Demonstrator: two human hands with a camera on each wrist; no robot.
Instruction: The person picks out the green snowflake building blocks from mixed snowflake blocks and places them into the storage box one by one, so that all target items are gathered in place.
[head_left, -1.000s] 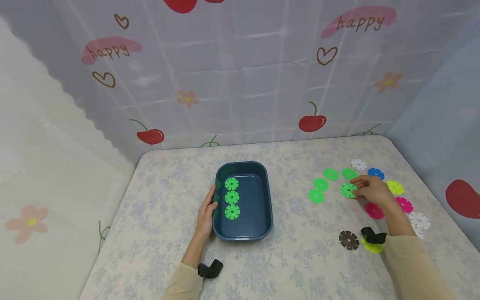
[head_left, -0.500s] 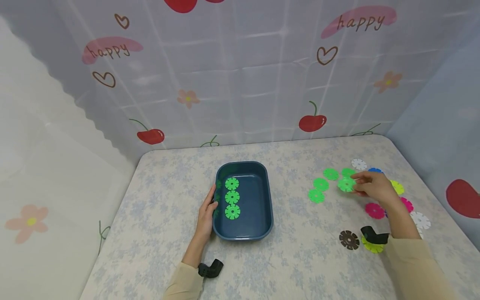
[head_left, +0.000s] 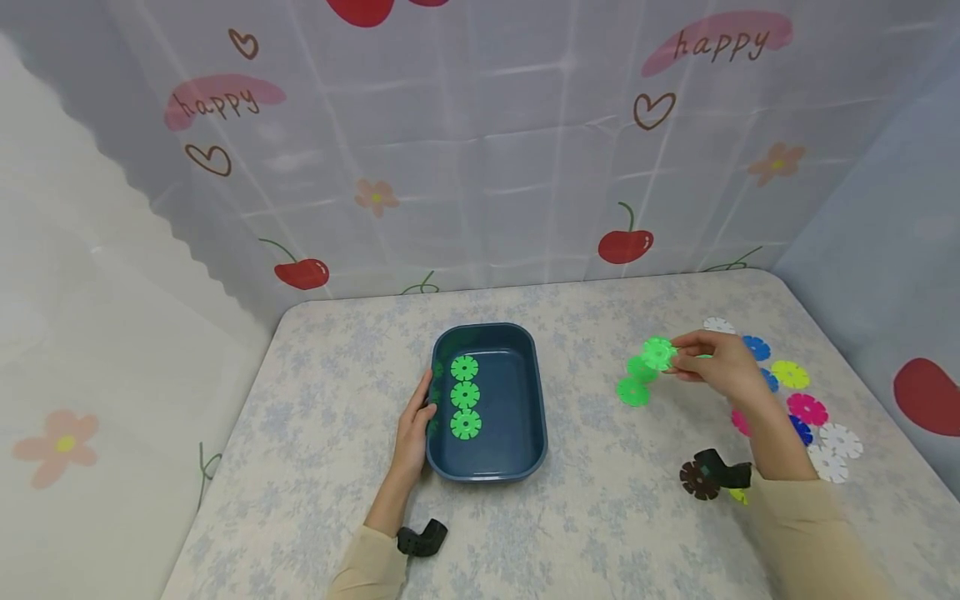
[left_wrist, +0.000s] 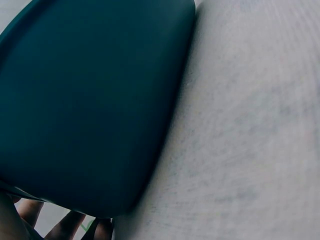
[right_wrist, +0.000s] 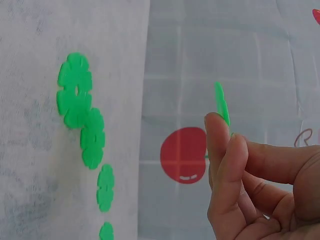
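Cherry-print cloth (head_left: 487, 158) hanging behind, left hand (head_left: 410, 437) gripping one blue tray (head_left: 510, 408), three green discs (head_left: 464, 389) lying inside, right hand (head_left: 723, 367) pinching another disc (head_left: 657, 353) near four more green discs (right_wrist: 93, 145), brown disc (head_left: 693, 479) partly hiding.

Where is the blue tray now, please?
In the head view, the blue tray is just below mid-picture on the table, three green discs inside, the left hand holding its left side.
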